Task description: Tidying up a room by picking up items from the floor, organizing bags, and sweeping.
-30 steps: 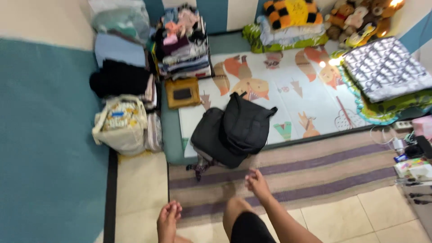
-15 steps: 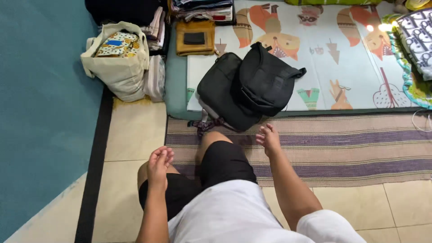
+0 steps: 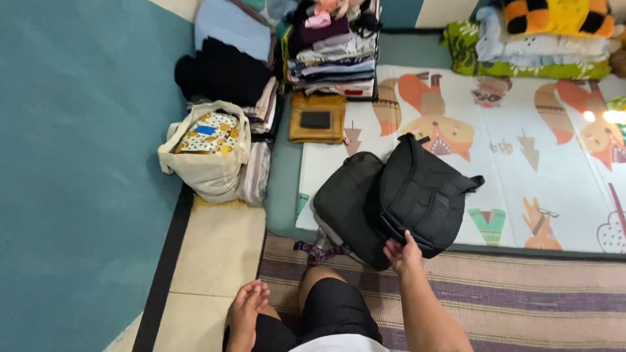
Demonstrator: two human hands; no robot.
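Now my right hand (image 3: 402,251) pinches the lower edge of the black backpack (image 3: 398,195), which straddles the play mat's (image 3: 521,150) border above the striped rug (image 3: 521,293). Further left, my left hand (image 3: 248,311) hangs loosely curled, holding nothing, over bare tile (image 3: 215,251).

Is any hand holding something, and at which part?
The right hand grips the black backpack at its near lower edge; the left hand holds nothing.
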